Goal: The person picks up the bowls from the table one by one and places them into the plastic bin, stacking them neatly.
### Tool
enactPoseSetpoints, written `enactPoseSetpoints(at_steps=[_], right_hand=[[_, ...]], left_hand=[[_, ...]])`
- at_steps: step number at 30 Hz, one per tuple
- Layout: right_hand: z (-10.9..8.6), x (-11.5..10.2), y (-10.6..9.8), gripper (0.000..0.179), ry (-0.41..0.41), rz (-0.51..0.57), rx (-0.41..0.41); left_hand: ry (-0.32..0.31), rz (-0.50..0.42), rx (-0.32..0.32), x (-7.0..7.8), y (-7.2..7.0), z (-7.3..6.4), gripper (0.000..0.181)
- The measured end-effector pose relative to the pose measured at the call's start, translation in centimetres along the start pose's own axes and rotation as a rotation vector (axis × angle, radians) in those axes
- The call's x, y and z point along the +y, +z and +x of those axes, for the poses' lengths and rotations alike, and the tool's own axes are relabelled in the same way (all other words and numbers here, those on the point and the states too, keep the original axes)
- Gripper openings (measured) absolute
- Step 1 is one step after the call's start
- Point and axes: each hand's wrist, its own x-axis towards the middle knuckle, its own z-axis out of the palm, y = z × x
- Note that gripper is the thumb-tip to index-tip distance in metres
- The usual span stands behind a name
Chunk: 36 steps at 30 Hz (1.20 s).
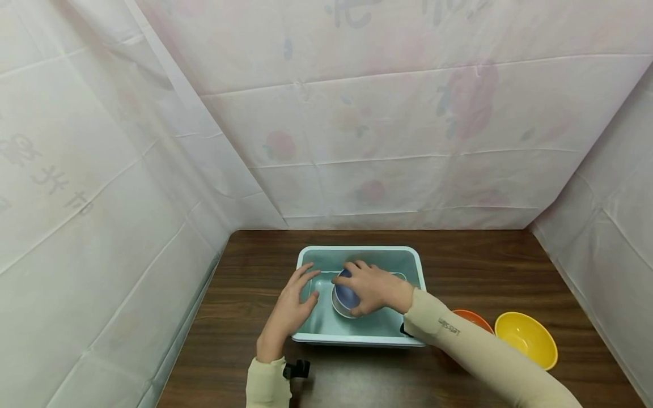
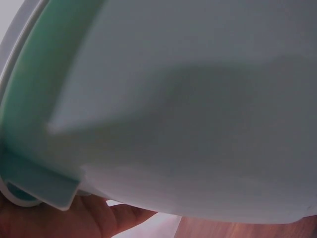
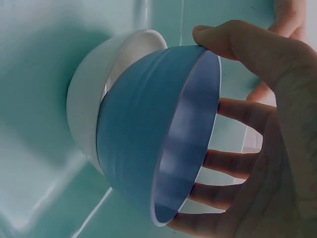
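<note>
A blue bowl (image 3: 138, 114) is held by its rim in my right hand (image 1: 377, 289), thumb on one side and fingers spread along the other. It leans tilted, partly inside a white bowl (image 3: 84, 99). Both bowls are within a pale teal basin (image 1: 364, 340). At the basin's left side is my left hand (image 1: 288, 311), its fingers apart and nothing held between them. The left wrist view has mostly the basin's wall (image 2: 198, 148), with part of that hand low at the left; whether it touches the rim cannot be told.
To the right of the basin, an orange bowl (image 1: 473, 319) is partly covered by my right sleeve. Beside it stands a yellow bowl (image 1: 528, 340). The dark wooden table (image 1: 245, 277) is bordered by white printed sheets (image 1: 367, 136) at the back and sides.
</note>
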Motion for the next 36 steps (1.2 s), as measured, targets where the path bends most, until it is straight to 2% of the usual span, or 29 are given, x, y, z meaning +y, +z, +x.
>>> enactPoseSetpoints(at_steps=[9, 17, 36], right_hand=[[0.8, -0.5, 0.6, 0.078, 0.023, -0.02, -0.059], [0.9, -0.8, 0.6, 0.079, 0.026, -0.025, -0.074], [1.2, -0.8, 1.2, 0.081, 0.073, -0.035, -0.126]], left_hand=[[0.001, -0.002, 0.0, 0.0, 0.0, 0.0, 0.047], [0.021, -0.004, 0.013, -0.1, 0.1, 0.0, 0.047], [0.015, -0.001, 0.018, 0.0, 0.0, 0.0, 0.046]])
